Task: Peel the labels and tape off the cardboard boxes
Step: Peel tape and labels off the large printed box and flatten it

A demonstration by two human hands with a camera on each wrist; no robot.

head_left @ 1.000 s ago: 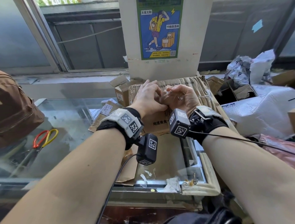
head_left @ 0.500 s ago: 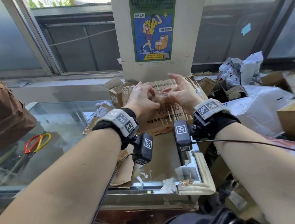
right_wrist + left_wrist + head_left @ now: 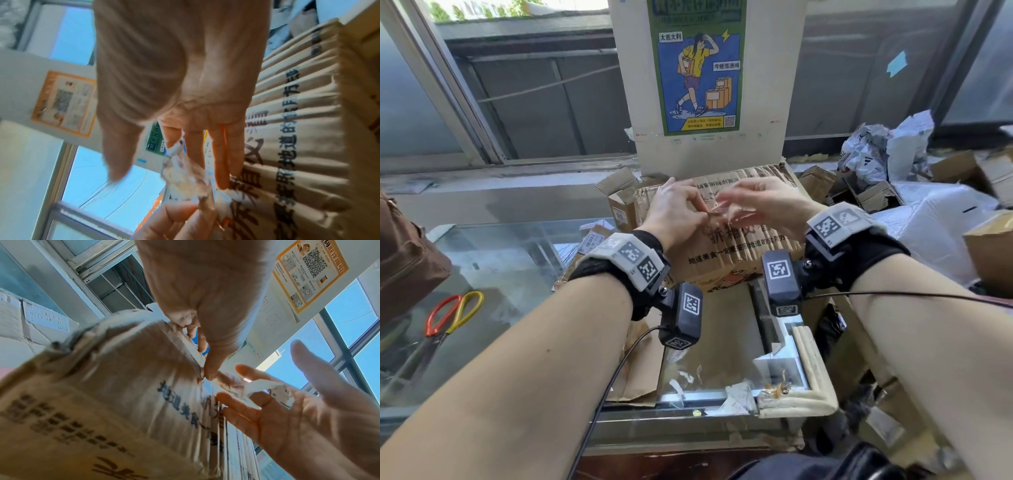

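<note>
Filling the back of the room, a row of windows (image 3: 524, 102) runs behind a white pillar (image 3: 709, 150) that carries a blue and green poster (image 3: 697, 68), and a sill passes beneath them. Below that lies a glass surface (image 3: 493, 270) with pale foam padding (image 3: 811, 377) along its right edge and paper scraps (image 3: 732, 399) near its front rim. To the right a heap of white bags and opened cartons (image 3: 887, 192) crowds the corner, and a brown bag (image 3: 407, 260) sits at the far left. A crumpled cardboard box (image 3: 736, 260) with dark printed characters stands at the back of the surface against the pillar, a smaller box (image 3: 619, 202) just beside it on the left. Red and yellow scissors (image 3: 448, 315) lie well apart from it on the glass. Over the box top, the left hand (image 3: 674, 216) pinches one end of a crumpled strip of clear tape (image 3: 252, 386) between thumb and fingertips. The right hand (image 3: 763, 205) is spread with straight fingers, its grip released, the tape's other end lying against its fingers (image 3: 242, 412).
</note>
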